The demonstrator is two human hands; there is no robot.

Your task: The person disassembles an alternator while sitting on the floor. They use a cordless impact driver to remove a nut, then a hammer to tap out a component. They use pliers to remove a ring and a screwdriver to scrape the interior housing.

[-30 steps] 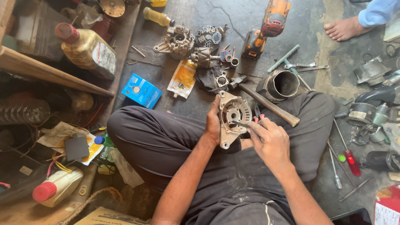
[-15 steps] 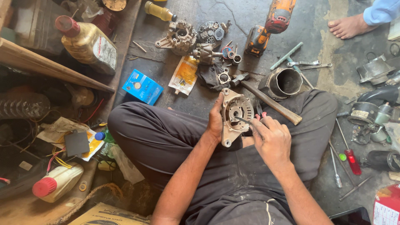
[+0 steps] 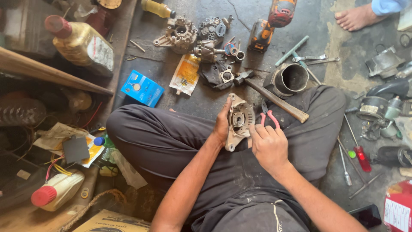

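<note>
Left hand (image 3: pixel 222 124): clamped on alternator housing (image 3: pixel 238 121), upright over lap.
Right hand (image 3: pixel 268 144): gripping red-handled pliers (image 3: pixel 268 117) at housing.

Blue box (image 3: pixel 142 88), yellow pouch (image 3: pixel 186 74)

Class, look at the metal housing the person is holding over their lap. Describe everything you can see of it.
The housing is a pale grey, dull casting that looks like aluminium, roughly round, with a central round bore, ribbed openings around it and lugs at its rim. It is grimy. It is held nearly on edge above the person's crossed legs, its open face turned towards the right hand. The left hand grips its left edge; the right hand's fingers meet its right side, with pink-handled pliers just beside them.
</note>
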